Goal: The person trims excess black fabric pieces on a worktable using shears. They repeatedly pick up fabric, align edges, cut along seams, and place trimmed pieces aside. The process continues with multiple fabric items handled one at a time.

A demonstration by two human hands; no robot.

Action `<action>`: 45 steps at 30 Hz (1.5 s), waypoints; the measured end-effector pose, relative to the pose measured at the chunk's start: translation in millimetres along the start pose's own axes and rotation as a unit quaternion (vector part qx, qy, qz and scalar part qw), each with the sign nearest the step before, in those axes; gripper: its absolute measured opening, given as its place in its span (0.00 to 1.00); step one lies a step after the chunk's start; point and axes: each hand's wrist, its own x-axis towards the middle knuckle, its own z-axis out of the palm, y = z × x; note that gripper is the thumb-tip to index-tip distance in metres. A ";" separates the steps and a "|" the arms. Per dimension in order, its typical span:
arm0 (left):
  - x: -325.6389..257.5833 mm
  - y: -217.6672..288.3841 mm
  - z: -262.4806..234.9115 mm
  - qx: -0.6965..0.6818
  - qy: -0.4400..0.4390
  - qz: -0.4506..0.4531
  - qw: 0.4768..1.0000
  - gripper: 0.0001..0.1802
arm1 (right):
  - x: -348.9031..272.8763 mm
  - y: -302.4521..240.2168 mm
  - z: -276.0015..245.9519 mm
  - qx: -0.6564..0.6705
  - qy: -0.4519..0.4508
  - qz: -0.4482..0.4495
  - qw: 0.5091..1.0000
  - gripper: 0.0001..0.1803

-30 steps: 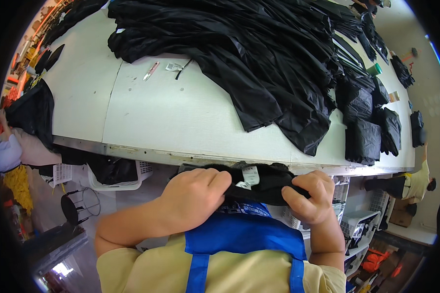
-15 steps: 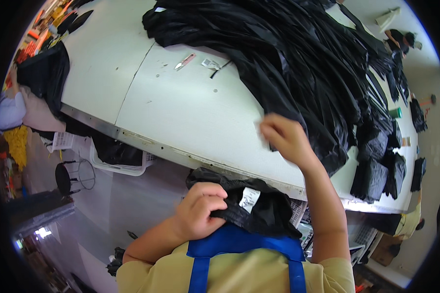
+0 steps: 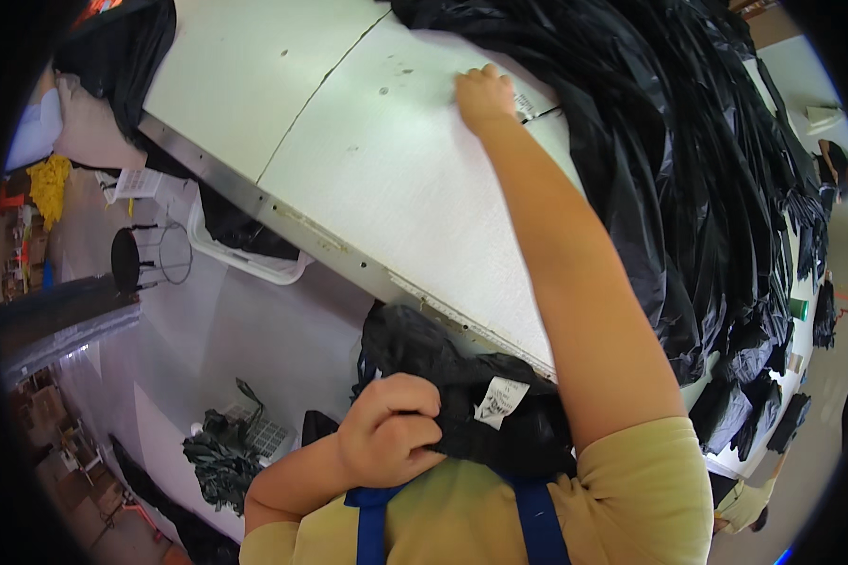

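Observation:
Close to my body, my left hand (image 3: 391,426) is closed on the gathered edge of a black garment (image 3: 537,438). A white label (image 3: 501,400) with print faces up on that garment. My right arm is stretched far out over the white table (image 3: 415,198). The right hand (image 3: 486,97) rests on the tabletop with its fingers curled down, and whatever lies under them is hidden. Just beside it are a small printed tag (image 3: 526,105) and a short black strip (image 3: 543,114). A large heap of black fabric (image 3: 631,141) lies to the right of that hand.
Along the table's near edge runs a metal strip (image 3: 320,247). White baskets (image 3: 254,264) with black cloth stand under the table's left side, near a round black stool (image 3: 125,261). Folded black bundles (image 3: 721,411) lie at the right. Other people are at far left and right.
My right hand has moved forward and left across the table, to where a small pink-handled cutter lay; that cutter is now out of sight. The view has shifted; my left hand still grips the garment.

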 end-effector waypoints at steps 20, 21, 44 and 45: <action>17.9 19.0 17.3 0.053 0.010 0.087 0.995 0.26 | -334.9 11.9 -235.1 0.611 -0.164 0.007 0.774 0.13; 16.7 20.8 19.7 0.052 0.004 0.092 0.994 0.26 | -340.5 11.6 -236.3 0.615 -0.156 0.014 0.773 0.13; 23.1 65.4 1.9 0.049 -0.420 -0.245 0.872 0.13 | -413.1 52.3 -221.1 0.617 0.014 -0.039 0.786 0.09; 18.8 57.8 1.7 0.053 -0.450 -0.208 0.867 0.12 | -413.1 57.2 -219.5 0.678 -0.060 -0.037 0.731 0.07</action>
